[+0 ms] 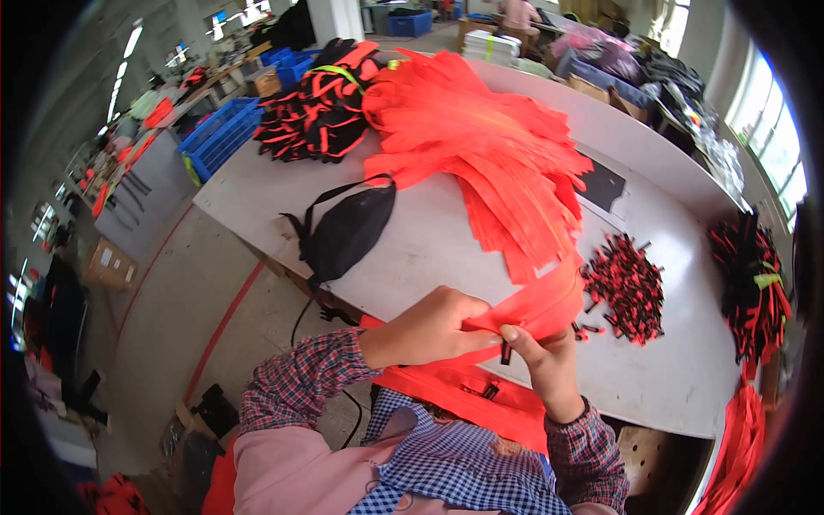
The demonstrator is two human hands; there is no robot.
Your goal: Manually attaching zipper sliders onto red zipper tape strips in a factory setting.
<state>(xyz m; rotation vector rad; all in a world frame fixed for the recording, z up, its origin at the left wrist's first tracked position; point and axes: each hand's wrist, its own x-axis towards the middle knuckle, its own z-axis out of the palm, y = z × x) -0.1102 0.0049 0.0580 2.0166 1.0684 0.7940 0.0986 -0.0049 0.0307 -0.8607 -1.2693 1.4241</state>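
Note:
Over the near edge of the table, my left hand (433,328) pinches a bright orange-red zipper strip (549,299) between thumb and fingers. My right hand (549,365) is closed on the same strip just to the right, thumb on top. A small dark pull tab (506,353) hangs below my right thumb. More orange-red strip (515,402) lies across my lap, with another dark tab on it. Beyond my hands spreads a large heap of orange-red strips (481,120). Beside my right hand is a pile of small black-and-red pull tabs (628,287).
A black cloth bag (352,236) lies at the table's left edge. Behind it sits a tied black-and-red bundle (313,112); another bundle (751,287) stands far right. A raised white rim (669,146) borders the table's back. Blue crates (221,137) stand to the left.

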